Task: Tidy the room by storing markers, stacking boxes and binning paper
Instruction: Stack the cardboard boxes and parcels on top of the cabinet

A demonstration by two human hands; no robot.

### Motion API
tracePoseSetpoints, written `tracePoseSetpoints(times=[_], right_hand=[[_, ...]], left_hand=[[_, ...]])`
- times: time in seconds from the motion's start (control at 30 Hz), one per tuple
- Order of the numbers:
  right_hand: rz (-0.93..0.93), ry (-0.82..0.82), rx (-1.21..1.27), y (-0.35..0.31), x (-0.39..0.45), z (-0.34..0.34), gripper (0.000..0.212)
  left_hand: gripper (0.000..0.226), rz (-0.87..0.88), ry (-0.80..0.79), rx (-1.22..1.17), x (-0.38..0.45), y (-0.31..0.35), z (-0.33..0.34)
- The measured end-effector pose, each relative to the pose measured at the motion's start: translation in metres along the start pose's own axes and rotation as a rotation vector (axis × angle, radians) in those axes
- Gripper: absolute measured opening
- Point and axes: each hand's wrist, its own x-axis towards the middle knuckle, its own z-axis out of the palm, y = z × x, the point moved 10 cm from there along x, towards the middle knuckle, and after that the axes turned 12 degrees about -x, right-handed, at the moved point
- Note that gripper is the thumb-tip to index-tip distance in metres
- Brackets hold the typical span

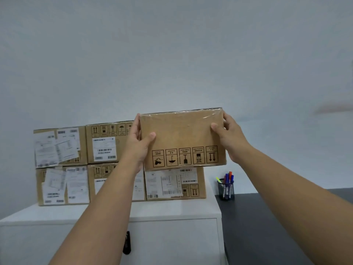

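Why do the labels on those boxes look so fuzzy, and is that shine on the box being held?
Head view: labels on the stacked boxes are soft and unreadable, likely motion or focus blur; the held box carries glare along its taped top edge; light is even and flat, with a faint smudge-like shadow on the wall; the wide lens bends the forearms outward.

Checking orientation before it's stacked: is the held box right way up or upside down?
Upside down. The box shows its handling symbols inverted: arrows point down, umbrella and text flipped.

1. Left hand [140, 144]: bare, no glove, ring or watch visible.
2. Right hand [232, 139]: bare, likewise unadorned.
3. Both forearms: uncovered to the frame edge; no sleeve visible.
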Motion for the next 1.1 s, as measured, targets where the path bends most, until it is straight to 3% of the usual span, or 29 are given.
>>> tracePoseSetpoints(times=[0.13, 0.23, 0.37, 0.47, 0.6, 0.7, 0.8, 0.93, 1.1], right_hand=[[0.062, -0.035, -0.217, 0.034, 0.031, 0.021, 0.055], [0.138, -0.139, -0.306, 0.072, 0.041, 0.049, 0.063], [0.188, -0.252, -0.377, 0.126, 0.043, 0.076, 0.050], [0.131, -0.231, -0.416, 0.140, 0.047, 0.085, 0.051], [0.082, -0.163, -0.369, 0.146, 0.046, 0.083, 0.052], [0.090, -0.120, -0.365, 0.153, 0.044, 0.080, 0.055], [0.103, -0.039, -0.348, 0.156, 0.039, 0.074, 0.049], [0.118, 0.050, -0.316, 0.163, 0.025, 0.082, 0.032], [0.159, 0.104, -0.280, 0.171, 0.015, 0.093, 0.064]], left_hand=[[0.084, 0.041, 0.071, 0.286, 0.024, -0.026, -0.015], [0.072, 0.092, 0.131, 0.532, 0.027, -0.049, -0.028], [0.056, 0.117, 0.130, 0.765, 0.022, -0.086, -0.047], [0.057, 0.092, 0.107, 0.843, 0.022, -0.108, -0.057], [0.064, 0.212, 0.067, 0.973, 0.020, -0.114, -0.059], [0.078, 0.207, 0.133, 1.166, 0.023, -0.127, -0.073], [0.083, 0.052, 0.225, 1.177, 0.029, -0.146, -0.094], [0.078, 0.045, 0.218, 1.129, 0.034, -0.160, -0.099], [0.078, 0.073, 0.215, 1.118, 0.036, -0.162, -0.101]])
